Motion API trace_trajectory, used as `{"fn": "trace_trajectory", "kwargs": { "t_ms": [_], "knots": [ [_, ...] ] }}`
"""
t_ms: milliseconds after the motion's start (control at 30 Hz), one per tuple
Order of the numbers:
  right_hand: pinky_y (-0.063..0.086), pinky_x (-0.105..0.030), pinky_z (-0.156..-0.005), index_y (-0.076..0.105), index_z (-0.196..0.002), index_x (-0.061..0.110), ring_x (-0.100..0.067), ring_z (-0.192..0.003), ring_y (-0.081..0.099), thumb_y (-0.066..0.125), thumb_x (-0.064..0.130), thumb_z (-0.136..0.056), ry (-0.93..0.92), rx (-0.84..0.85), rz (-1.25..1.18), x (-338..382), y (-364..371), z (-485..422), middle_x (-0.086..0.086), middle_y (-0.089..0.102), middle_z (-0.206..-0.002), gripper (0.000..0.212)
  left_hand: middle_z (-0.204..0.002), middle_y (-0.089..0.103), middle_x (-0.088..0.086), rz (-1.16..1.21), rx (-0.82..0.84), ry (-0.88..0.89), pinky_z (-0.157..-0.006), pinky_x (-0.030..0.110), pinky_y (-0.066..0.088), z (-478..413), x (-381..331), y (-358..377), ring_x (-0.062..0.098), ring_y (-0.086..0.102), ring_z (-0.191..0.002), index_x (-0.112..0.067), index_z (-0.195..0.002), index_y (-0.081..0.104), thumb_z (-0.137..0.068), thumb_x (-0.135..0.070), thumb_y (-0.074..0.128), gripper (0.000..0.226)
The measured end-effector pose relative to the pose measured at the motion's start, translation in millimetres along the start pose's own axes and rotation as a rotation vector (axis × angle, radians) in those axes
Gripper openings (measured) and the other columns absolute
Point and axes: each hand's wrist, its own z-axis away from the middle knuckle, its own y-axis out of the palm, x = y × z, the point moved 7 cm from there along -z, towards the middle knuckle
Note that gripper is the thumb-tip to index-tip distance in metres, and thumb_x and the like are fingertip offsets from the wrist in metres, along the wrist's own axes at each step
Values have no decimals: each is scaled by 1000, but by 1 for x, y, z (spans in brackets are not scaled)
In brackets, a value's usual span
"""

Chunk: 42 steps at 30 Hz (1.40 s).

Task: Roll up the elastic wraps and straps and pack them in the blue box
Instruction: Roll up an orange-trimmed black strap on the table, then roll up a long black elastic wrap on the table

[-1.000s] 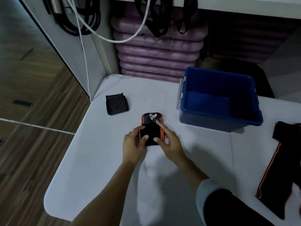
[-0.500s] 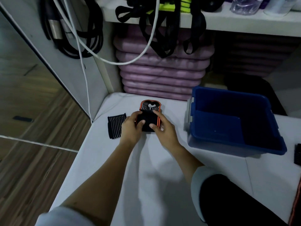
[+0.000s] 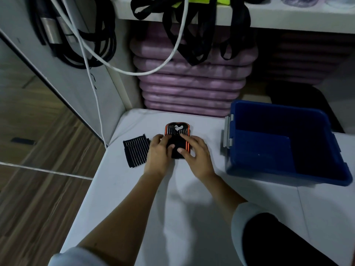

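Observation:
A rolled black wrap with orange stripes (image 3: 177, 129) lies flat on the white table (image 3: 192, 208), its coiled end facing away from me. My left hand (image 3: 158, 156) grips its left side, thumb on the near part. My right hand (image 3: 196, 157) holds its right side, with the index finger laid along the top and the thumb on the near part. Just left of my left hand lies a second wrap (image 3: 136, 153), black with thin white stripes. The blue box (image 3: 284, 120) stands open to the right, apart from my hands, and I see nothing inside it.
Stacked purple mats (image 3: 192, 81) fill the space behind the table. Black straps (image 3: 194, 35) and a white cable (image 3: 134, 72) hang from the shelf above. The table's left edge drops to a wooden floor (image 3: 38, 189).
Both hands moved the black and orange wrap away from me, from the middle of the table to beside the striped wrap. My view tilted up and shifted left.

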Motion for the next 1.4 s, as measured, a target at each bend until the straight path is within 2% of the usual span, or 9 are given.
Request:
{"fn": "trace_trajectory", "kwargs": {
  "t_ms": [267, 467, 633, 800, 1000, 1100, 1167, 1300, 1400],
  "knots": [
    [39, -39, -107, 43, -136, 33, -16, -125, 43, 56, 33, -91, 36, -19, -47, 4, -7, 14, 0, 47, -132, 47, -116, 55, 17, -46, -60, 61, -96, 37, 42, 8, -10, -11, 33, 49, -108, -4, -118, 59, -90, -13, 56, 30],
    [42, -42, -105, 41, -138, 19, -20, -124, 48, 55, 32, -93, 99, -86, -43, 12, -31, 64, -1, 45, -138, 49, -102, 60, 14, -97, -106, 113, -83, 39, 45, 43, -35, -22, 32, 50, -95, -10, -108, 65, -84, -15, 60, 25],
    [46, -39, -100, 49, -132, 21, -17, -117, 52, 50, 34, -94, 71, -164, 104, 12, -75, 128, 1, 53, -130, 40, -97, 63, 7, -21, 27, 118, -74, 30, 46, 88, -64, -5, 25, 57, -91, -14, -97, 69, -82, -14, 60, 17],
    [47, -29, -94, 57, -122, 15, -16, -108, 57, 45, 36, -94, 83, -371, 253, 2, -147, 197, -1, 61, -120, 37, -99, 65, 7, 30, 194, 171, -77, 28, 45, 138, -106, 35, 25, 57, -93, -15, -99, 69, -79, -24, 48, 29],
    [48, -31, -87, 61, -114, 8, -23, -97, 60, 43, 32, -91, 197, -618, 333, -35, -237, 277, -8, 65, -109, 38, -105, 65, 6, 87, 340, 294, -82, 28, 47, 189, -180, 102, 22, 59, -91, -15, -105, 66, -86, -17, 58, 21],
    [41, -22, -84, 62, -108, 5, -24, -92, 58, 42, 29, -89, 276, -732, 347, -55, -282, 309, -11, 65, -100, 36, -107, 65, 6, 138, 430, 322, -86, 29, 49, 213, -219, 138, 21, 60, -93, -15, -108, 65, -86, -18, 59, 23],
    [38, -21, -84, 62, -107, 6, -24, -94, 55, 41, 30, -88, 332, -756, 339, -70, -306, 326, -11, 64, -100, 37, -110, 63, 6, 169, 484, 316, -87, 29, 50, 226, -243, 160, 20, 60, -94, -17, -110, 63, -86, -17, 59, 25],
    [49, -35, -85, 61, -112, 8, -26, -98, 57, 40, 35, -88, 371, -763, 313, -88, -350, 339, -9, 61, -105, 42, -110, 61, 6, 240, 531, 277, -84, 23, 49, 238, -289, 196, 15, 58, -88, -18, -113, 62, -86, -14, 58, 27],
    [47, -29, -82, 61, -111, 8, -21, -94, 57, 40, 33, -87, 348, -787, 297, -94, -384, 340, -8, 60, -103, 40, -110, 61, 6, 257, 546, 245, -80, 20, 46, 241, -319, 221, 14, 57, -86, -18, -113, 62, -87, -14, 58, 27]
  ]
}}
